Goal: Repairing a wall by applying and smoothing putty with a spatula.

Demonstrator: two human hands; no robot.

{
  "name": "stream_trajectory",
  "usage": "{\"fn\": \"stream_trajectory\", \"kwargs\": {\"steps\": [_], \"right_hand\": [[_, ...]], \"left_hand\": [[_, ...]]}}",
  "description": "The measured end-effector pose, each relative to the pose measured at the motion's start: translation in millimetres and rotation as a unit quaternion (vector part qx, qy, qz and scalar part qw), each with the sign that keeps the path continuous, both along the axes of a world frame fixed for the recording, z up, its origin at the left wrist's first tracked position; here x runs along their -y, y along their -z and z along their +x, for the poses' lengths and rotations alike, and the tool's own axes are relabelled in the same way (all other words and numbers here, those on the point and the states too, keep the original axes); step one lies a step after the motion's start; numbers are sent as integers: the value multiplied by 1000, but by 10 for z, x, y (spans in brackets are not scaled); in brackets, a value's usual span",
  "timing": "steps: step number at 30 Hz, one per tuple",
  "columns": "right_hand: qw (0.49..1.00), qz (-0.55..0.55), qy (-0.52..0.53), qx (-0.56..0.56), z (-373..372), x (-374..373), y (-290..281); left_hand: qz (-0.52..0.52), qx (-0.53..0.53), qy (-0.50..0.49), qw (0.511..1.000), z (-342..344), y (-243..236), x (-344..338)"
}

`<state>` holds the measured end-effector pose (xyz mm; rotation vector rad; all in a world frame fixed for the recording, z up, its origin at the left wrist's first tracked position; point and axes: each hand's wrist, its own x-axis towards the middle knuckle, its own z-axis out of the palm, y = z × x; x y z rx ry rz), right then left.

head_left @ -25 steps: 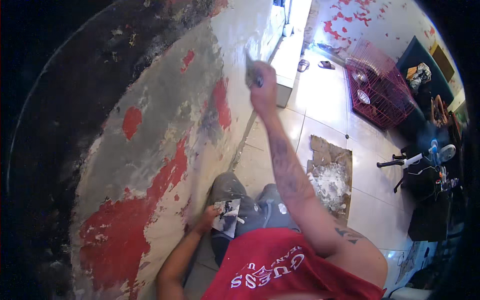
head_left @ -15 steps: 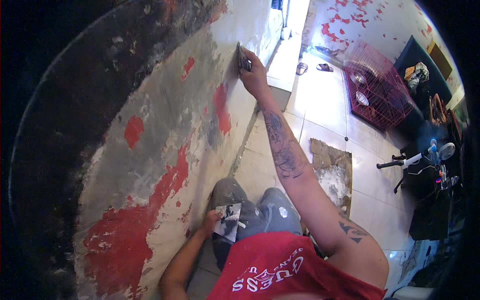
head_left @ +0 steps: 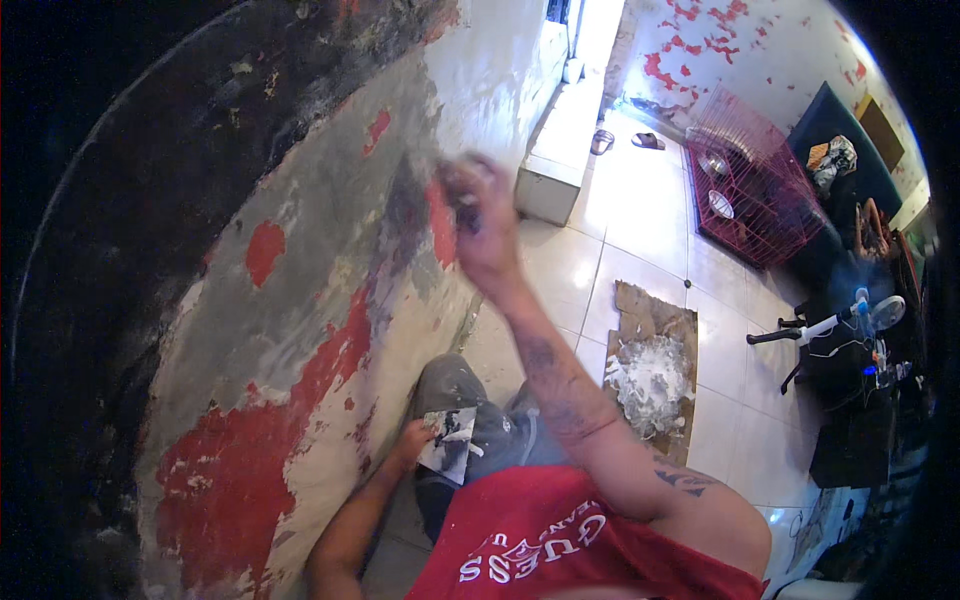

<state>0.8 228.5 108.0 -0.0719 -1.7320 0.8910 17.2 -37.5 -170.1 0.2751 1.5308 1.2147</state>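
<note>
My right hand (head_left: pixel 488 230) is raised in front of the wall (head_left: pixel 330 190), blurred by motion. Its fingers are closed around a dark-handled putty knife (head_left: pixel 466 215), whose blade is smeared out. A grey filled area covers much of this wall, with bare red patches (head_left: pixel 230 475) and off-white paint around it. Low by my left knee, my left hand (head_left: pixel 411 442) grips the edge of a square, flat plate (head_left: pixel 458 452) smeared with white and dark paste. The plate rests over my paint-spotted grey trousers.
On the tiled floor to my right lies a torn cardboard sheet (head_left: pixel 660 310) with white paste (head_left: pixel 650 380) spread on it. Beyond are a pale ledge (head_left: pixel 548 190), slippers (head_left: pixel 647 141), a pink wire cage (head_left: pixel 745 190) and a white-stemmed fan (head_left: pixel 825 325).
My right hand has come down and nearer along the wall with the putty knife, from the upper pale area to beside a red patch. My left hand keeps hold of the plate.
</note>
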Motion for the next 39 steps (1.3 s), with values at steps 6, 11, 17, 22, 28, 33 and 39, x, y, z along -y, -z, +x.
{"fn": "stream_trajectory", "kwargs": {"steps": [6, 11, 17, 22, 28, 33, 39], "right_hand": [[990, -28, 136, 37, -352, -1304, 5], [988, 16, 143, 50, -651, -925, 46], [990, -30, 121, 67, -242, 70, -43], [994, 8, -77, 77, 343, 223, 151], [788, -517, -327, -74, 1429, -496, 608], [784, -537, -300, -86, 1575, -287, 828], [920, -281, -249, 115, 1809, 56, 916]], "left_hand": [[34, -55, 21, 998, 53, -470, -144], [51, -15, 9, 999, -38, 145, 11], [70, -35, -7, 997, 7, 324, -43], [24, -121, -28, 992, -59, 596, 97], [298, 117, -188, 928, 220, -1195, -807], [258, -33, -249, 933, 204, -1824, -1209], [234, -46, -315, 919, 320, -1903, -1426]]}}
